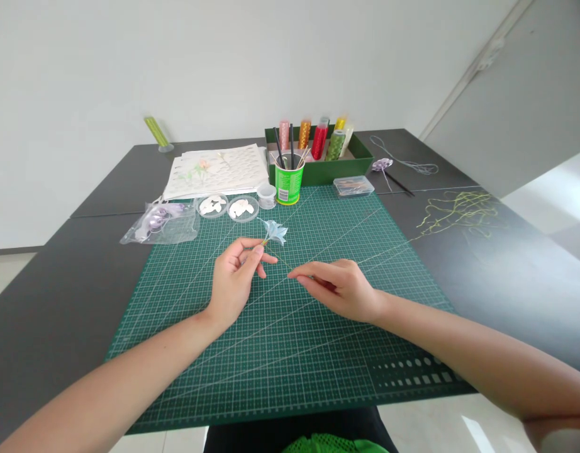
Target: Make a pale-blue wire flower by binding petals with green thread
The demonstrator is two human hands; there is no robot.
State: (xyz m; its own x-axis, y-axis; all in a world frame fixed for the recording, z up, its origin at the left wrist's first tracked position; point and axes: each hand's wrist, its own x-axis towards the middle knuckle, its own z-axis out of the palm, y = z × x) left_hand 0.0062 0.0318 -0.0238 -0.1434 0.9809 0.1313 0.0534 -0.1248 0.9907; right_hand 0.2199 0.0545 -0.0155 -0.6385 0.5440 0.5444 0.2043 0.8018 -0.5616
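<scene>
My left hand (236, 280) pinches the thin stem of a small pale blue flower (275, 232) just above the green cutting mat (280, 352). My right hand (340, 289) is a short way to the right, its fingertips closed on a fine yellow-green thread (389, 248) that runs from the flower's stem out to the right. Both forearms rest low over the mat.
Behind the flower stand a green cup of tools (289, 179), two small dishes of white petals (228, 206), a plastic bag (160, 223), paper sheets (219, 170), a green box of thread spools (318, 154) and a clear case (353, 185). Loose yellow thread (455, 211) lies at right.
</scene>
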